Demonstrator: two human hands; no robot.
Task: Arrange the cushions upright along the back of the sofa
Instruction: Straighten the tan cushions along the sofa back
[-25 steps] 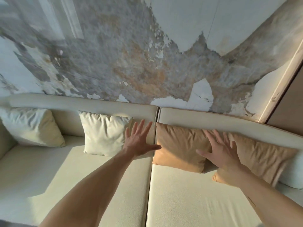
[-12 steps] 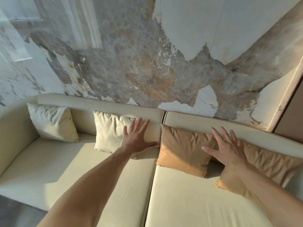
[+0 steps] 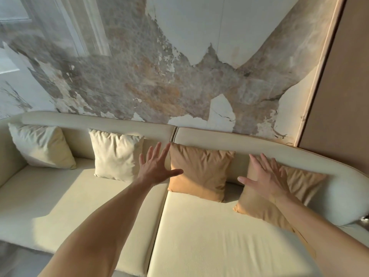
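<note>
Along the cream sofa (image 3: 209,226) back, under a peeling wall (image 3: 159,80), four cushions stand upright. Left hand (image 3: 156,168) spread wide, empty; right hand (image 3: 265,176) flat on the right tan cushion (image 3: 303,186).

Sofa (image 3: 209,236): cream, two seat sections.
On it: two cream cushions (image 3: 117,154) left, two tan cushions (image 3: 201,172) right, all upright.

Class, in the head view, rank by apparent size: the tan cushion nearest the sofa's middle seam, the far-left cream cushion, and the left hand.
1 and 2. Middle tan cushion and far-left cream cushion: look alike, unranked.
3. Left hand, smallest though nearer the camera.
</note>
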